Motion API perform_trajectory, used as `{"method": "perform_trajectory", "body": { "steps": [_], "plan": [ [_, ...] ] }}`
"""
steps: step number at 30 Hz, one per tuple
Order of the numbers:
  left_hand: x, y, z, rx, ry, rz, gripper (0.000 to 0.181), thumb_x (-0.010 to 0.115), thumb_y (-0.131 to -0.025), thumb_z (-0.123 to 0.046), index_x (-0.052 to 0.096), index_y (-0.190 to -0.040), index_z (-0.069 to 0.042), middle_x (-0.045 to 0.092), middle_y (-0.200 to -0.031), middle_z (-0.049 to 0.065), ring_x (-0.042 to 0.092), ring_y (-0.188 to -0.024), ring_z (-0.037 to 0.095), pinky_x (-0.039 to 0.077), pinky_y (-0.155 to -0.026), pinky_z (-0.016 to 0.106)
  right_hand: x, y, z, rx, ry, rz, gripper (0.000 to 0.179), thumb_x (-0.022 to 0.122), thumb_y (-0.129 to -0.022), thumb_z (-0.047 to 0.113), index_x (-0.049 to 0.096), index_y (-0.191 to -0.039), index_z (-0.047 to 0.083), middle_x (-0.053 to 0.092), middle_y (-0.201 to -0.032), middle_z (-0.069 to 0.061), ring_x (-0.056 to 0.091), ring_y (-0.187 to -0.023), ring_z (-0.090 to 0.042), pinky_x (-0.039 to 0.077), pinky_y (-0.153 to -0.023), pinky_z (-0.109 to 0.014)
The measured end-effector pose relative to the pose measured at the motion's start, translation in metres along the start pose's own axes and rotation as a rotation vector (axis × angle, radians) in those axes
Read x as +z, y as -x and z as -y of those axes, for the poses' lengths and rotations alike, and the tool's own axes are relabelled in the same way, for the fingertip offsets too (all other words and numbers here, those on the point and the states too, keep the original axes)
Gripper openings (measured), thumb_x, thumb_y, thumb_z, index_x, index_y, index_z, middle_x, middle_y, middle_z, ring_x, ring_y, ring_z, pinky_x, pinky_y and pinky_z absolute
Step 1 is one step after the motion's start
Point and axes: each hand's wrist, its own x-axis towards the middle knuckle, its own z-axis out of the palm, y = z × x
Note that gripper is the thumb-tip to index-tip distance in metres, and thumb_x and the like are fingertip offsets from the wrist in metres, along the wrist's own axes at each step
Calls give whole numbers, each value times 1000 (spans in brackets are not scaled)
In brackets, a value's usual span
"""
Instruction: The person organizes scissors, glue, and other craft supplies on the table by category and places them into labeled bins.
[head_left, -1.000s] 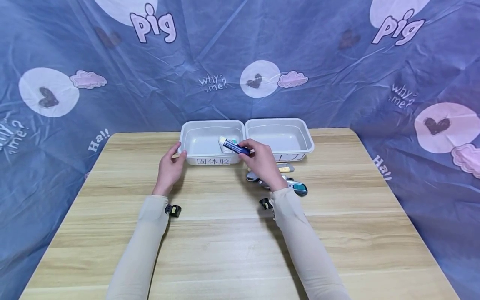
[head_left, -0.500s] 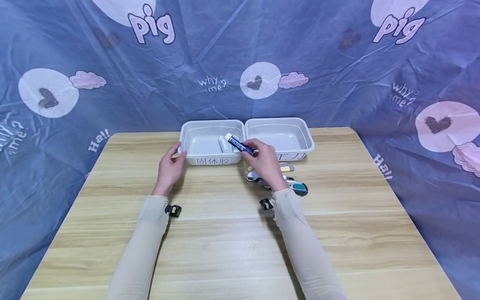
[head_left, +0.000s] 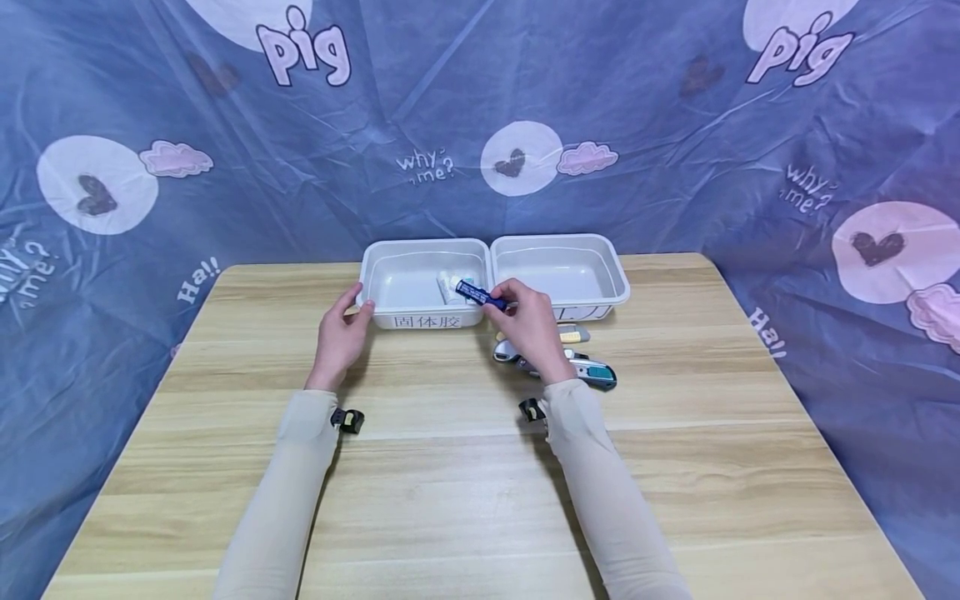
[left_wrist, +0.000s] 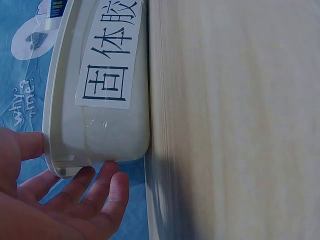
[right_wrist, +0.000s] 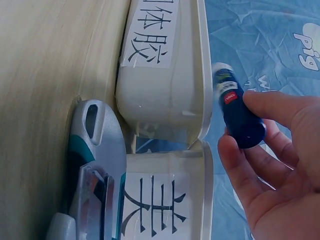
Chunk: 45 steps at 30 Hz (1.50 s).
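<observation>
My right hand (head_left: 528,325) holds a dark blue glue stick (right_wrist: 235,107) with a white end between thumb and fingers. The stick is tilted over the right front part of the left white plastic bin (head_left: 390,317), its white end pointing left and away from me. Inside that bin, at its right side, lie a white glue stick (head_left: 446,288) and another partly hidden one with teal on it. At the bin's left end, my left hand (left_wrist: 60,200) grips the corner, thumb on the rim and fingers against the end wall below it.
A second white bin (head_left: 622,287) stands right beside the first, its label partly covered by my right hand in the head view. Several utility knives, one of them a silver and teal utility knife (head_left: 597,374), lie in front of it. Blue printed cloth (head_left: 675,200) hangs behind the table.
My right hand has shifted slightly right with the glue stick, whose white end rose and then dipped again. The left hand stays at the bin's corner.
</observation>
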Motion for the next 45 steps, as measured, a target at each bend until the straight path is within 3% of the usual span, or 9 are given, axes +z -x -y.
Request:
{"method": "perform_trajectory", "body": {
  "steps": [7, 16, 32, 45],
  "plan": [
    [1, -1, 0, 5, -15, -16, 54, 55, -106, -31, 42, -157, -17, 48, -154, 18, 61, -123, 34, 50, -95, 35, 1, -1, 0, 1, 11, -11, 14, 78, -91, 16, 70, -100, 8, 76, -100, -12, 71, -83, -23, 58, -77, -37],
    [0, -2, 1, -3, -11, -9, 54, 56, -106, -33, 42, -157, -21, 48, -154, 16, 61, -123, 32, 48, -97, 37, 4, -2, 1, -13, 21, -21, 15, 79, -90, 13, 70, -100, 7, 75, -99, -13, 71, -81, -22, 58, -74, -35],
    [0, -1, 0, -3, 4, -14, 54, 58, -105, -31, 43, -157, -21, 48, -155, 15, 61, -122, 32, 49, -93, 33, 9, 2, 1, -54, -4, 0, 25, 77, -92, 13, 69, -115, 5, 70, -111, -12, 70, -93, -25, 60, -83, -34],
    [3, -2, 2, 21, -2, -26, 53, 58, -105, -28, 45, -156, -16, 49, -155, 13, 63, -118, 32, 46, -84, 21, 11, 4, -1, -60, 22, 26, 32, 76, -94, 18, 70, -124, 10, 69, -119, -10, 70, -93, -24, 59, -85, -37]
  ]
}}
